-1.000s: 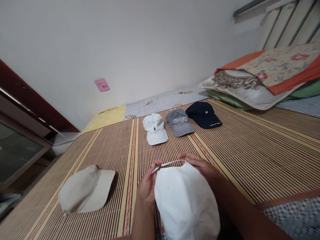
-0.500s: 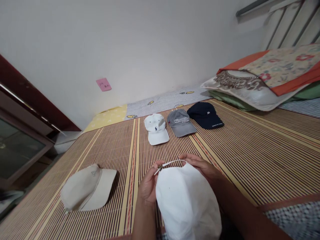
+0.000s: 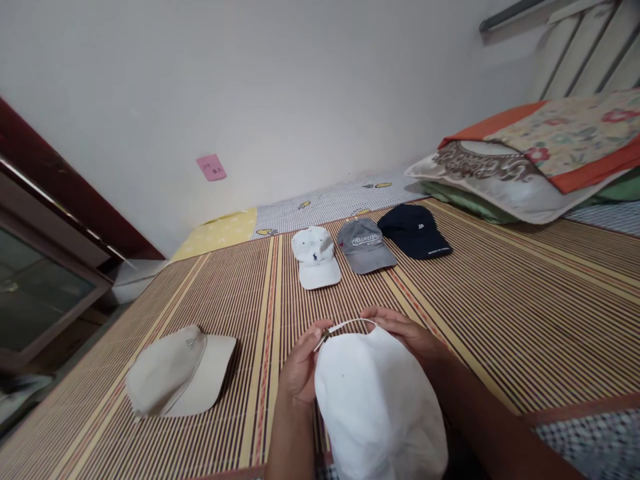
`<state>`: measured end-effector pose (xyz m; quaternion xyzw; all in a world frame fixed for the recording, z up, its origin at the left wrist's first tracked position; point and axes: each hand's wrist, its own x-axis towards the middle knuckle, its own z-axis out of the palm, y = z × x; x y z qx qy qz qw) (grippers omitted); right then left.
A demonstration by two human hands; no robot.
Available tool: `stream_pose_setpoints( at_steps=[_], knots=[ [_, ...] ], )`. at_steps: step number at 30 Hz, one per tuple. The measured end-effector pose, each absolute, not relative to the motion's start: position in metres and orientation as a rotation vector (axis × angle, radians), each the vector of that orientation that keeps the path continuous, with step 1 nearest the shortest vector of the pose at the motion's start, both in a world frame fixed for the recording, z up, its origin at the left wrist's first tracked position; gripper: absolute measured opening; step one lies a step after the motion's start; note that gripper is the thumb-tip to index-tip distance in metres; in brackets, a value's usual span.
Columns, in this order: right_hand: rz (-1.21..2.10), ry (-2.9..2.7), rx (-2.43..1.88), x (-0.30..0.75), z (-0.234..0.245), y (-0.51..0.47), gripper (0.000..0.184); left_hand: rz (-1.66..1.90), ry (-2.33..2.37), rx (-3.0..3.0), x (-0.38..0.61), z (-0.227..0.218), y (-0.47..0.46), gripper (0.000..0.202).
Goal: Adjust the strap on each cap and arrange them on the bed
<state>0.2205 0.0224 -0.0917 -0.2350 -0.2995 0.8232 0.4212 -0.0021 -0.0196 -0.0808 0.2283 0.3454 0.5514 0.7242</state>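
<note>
Between my hands, low in the middle of the view, is a white baseball cap [image 3: 380, 407] with its back strap facing away from me. My left hand [image 3: 300, 363] is closed on the cap's left edge, its fingers at the strap's metal buckle [image 3: 325, 335]. My right hand [image 3: 407, 337] grips the other side, fingertips at the strap's right end. The cap's brim is out of view. To the left lies a beige cap [image 3: 177, 377] on its side. Beyond my hands sit a white cap with a small dark logo [image 3: 316, 259], a grey cap [image 3: 367, 247] and a navy cap [image 3: 415, 231] in a row.
A striped bamboo mat [image 3: 225, 300] covers the bed. Pillows [image 3: 525, 160] are stacked at the far right, near a radiator [image 3: 585, 50]. A pink note [image 3: 211, 167] is stuck on the wall. A glass-fronted cabinet [image 3: 40, 293] stands at the left.
The whole view has shifted slightly, so things appear a little farther right. Both hands keep the same hold on the white cap.
</note>
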Motion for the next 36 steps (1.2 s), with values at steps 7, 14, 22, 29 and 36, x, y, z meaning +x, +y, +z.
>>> stream_pose_setpoints(
  at_steps=[7, 14, 22, 29, 36],
  knots=[
    [2.063, -0.72, -0.633, 0.22, -0.095, 0.023, 0.028, 1.235, 0.767, 0.521, -0.003, -0.08, -0.022, 0.032],
    [2.096, -1.023, -0.526, 0.215, -0.09, 0.033, 0.039, 1.131, 0.721, 0.63, 0.012, -0.076, -0.022, 0.033],
    [2.085, -1.27, -0.552, 0.207, -0.082, 0.035, 0.027, 1.112, 0.722, 0.661, 0.021, -0.079, -0.021, 0.041],
    [2.09, -1.247, -0.572, 0.205, -0.091, 0.036, 0.028, 1.11, 0.751, 0.684, 0.018, -0.081, -0.02, 0.05],
    [2.07, -1.268, -0.667, 0.202, -0.092, 0.034, 0.034, 1.113, 0.763, 0.696, 0.018, -0.078, -0.022, 0.058]
  ],
)
